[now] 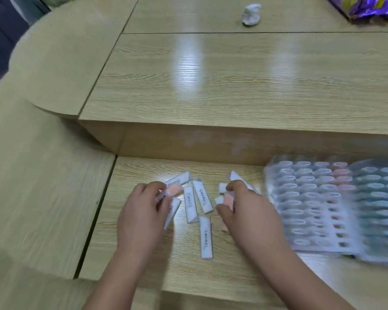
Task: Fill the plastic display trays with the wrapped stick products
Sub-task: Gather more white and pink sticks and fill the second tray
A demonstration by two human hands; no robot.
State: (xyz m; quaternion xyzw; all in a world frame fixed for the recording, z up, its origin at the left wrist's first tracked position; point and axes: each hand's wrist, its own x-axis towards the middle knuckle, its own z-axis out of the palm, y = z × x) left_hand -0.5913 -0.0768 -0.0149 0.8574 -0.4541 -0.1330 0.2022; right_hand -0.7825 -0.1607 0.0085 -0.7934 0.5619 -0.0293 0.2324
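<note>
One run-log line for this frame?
stage: gathering | left hand: grips wrapped sticks | right hand: pinches pink stick | trays: right of hands

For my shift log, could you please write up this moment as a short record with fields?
left hand: grips a pink stick
right hand: pinches a second pink stick
loose sticks: white-wrapped, lying flat on the lower desk between the hands
display trays: right of the hands, overlapping; too blurred to tell how full
upper desk: crumpled tissue and, at the far right edge, a purple bag
</note>
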